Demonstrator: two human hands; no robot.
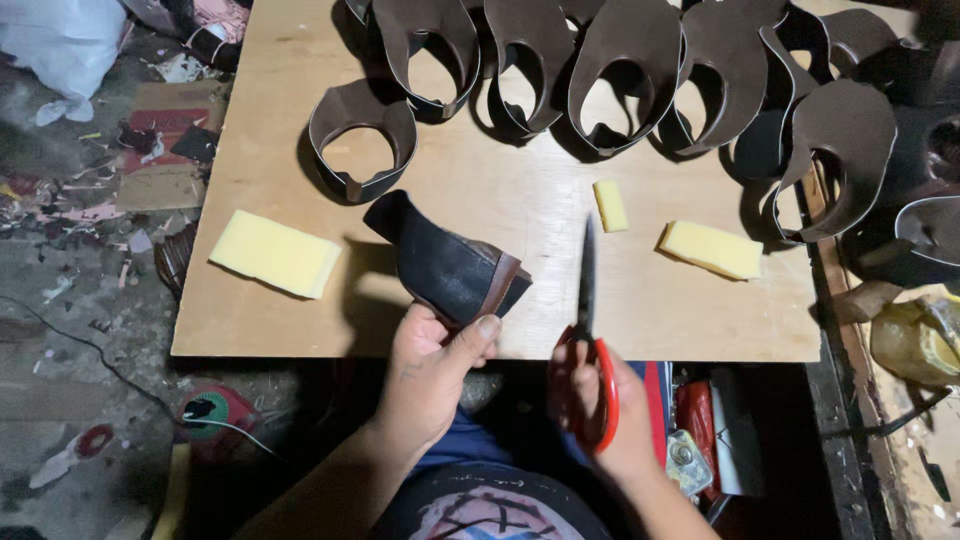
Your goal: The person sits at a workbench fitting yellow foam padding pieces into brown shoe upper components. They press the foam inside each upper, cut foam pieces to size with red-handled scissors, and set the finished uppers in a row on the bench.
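Leather upper piece [452, 268], dark with a brown edge band, sits just left of frame centre, above the near edge of the table [520, 200]. We order the items by size. The plywood table fills the upper frame; a row of brown shoe uppers [620, 70] stands along its far edge and right side. Our left hand [430, 370] is closed around the piece, thumb pressed on its lower edge. Our right hand [600, 400] is closed in the red handles of the scissors [588, 300], blades together and pointing up-frame. For a clean cut, we judge the piece should be held firm near the cut line, fingers away from the blades. Three yellow foam blocks [275, 253] lie on the table. The floor [90, 200] at left is littered with scraps.
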